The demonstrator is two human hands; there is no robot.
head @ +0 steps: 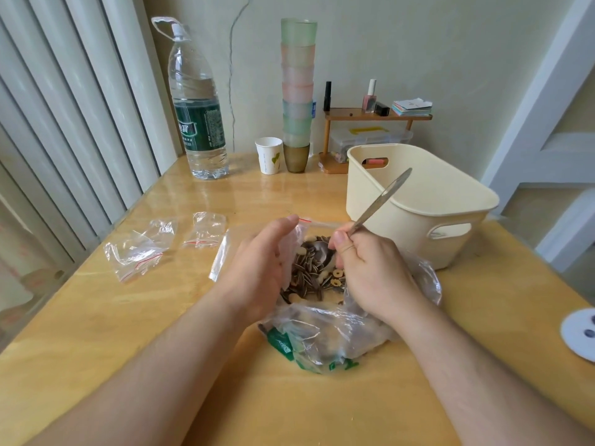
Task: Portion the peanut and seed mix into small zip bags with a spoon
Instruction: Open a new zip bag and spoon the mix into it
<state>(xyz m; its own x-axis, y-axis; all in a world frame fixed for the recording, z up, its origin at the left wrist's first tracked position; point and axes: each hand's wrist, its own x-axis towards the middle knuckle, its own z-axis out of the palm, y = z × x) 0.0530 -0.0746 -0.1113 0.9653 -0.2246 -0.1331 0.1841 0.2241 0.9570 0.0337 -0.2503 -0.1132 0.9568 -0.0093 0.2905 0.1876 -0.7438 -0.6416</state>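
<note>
Steel spoon (375, 206) pinched in your right hand (370, 272), bowl down in the seed mix (309, 272), handle slanting up-right. Your left hand (260, 268) grips the small zip bag (257, 239) just left of it, mouth nearest the bowl

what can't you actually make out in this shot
Head view only:
- Spoon bowl: down in the seed mix, behind the right hand, so its load is unclear.
- Small zip bag: mostly covered by the left hand; fill level hidden.
- Water bottle label: too small to read.
- White disc: cut off by the right edge.
</note>
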